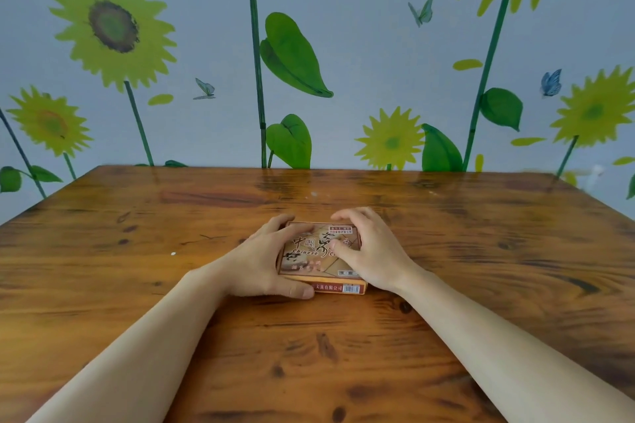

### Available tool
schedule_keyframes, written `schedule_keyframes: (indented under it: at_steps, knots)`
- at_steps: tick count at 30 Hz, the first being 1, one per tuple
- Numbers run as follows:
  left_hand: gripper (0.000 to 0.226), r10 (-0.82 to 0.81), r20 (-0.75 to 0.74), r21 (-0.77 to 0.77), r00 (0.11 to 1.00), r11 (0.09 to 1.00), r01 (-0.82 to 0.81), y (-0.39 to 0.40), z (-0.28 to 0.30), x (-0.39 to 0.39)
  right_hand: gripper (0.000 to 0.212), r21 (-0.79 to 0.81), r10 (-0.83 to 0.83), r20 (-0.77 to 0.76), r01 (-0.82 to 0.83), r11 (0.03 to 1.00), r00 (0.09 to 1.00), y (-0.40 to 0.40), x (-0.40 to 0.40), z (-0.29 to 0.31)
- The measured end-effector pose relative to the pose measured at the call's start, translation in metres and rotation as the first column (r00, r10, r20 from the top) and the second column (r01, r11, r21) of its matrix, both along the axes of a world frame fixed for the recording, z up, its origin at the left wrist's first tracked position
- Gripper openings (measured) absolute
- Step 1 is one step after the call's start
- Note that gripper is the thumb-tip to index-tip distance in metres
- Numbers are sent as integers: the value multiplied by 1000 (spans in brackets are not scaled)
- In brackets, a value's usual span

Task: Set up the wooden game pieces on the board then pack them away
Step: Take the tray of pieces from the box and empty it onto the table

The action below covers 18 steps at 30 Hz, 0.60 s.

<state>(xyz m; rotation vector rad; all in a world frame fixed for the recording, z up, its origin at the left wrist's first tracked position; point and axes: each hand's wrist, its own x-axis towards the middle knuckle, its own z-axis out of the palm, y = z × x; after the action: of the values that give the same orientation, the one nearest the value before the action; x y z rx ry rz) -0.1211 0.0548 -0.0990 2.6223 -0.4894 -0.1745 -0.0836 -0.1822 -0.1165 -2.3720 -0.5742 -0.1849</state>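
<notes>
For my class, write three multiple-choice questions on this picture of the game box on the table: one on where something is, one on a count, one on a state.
1. Where is the game box?
A. On the wooden table, between both hands
B. On the floor
C. On a shelf

2. How many hands touch the box?
A. None
B. One
C. Two

3. What state is the box in?
A. Open and emptied
B. Closed
C. Torn in half

Answers:
1 A: it lies flat on the tabletop.
2 C: the left hand grips its left side and the right hand rests on its top.
3 B: its printed lid is in place and no pieces show.
</notes>
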Motion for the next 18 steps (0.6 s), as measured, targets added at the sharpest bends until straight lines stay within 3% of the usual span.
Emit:
schedule_keyframes:
  at_steps: [5, 11, 13, 18]
  knots:
    - [113, 10, 100, 66, 995, 998, -17, -3, -5, -8, 52, -3, 117, -90, -118, 993, 989, -7, -6, 10]
    - [116, -8, 121, 122, 993, 993, -7, -2, -2, -9, 85, -175, 295, -238, -340, 924, 925, -25, -7, 25]
    - [116, -19, 124, 126, 992, 992, 4, -3, -2, -9, 95, -242, 315, -226, -366, 898, 922, -25, -6, 24]
    - [115, -22, 160, 122, 987, 993, 2, -5, -3, -5, 96, -318, 316, -159, -351, 881, 935, -23, 1, 19]
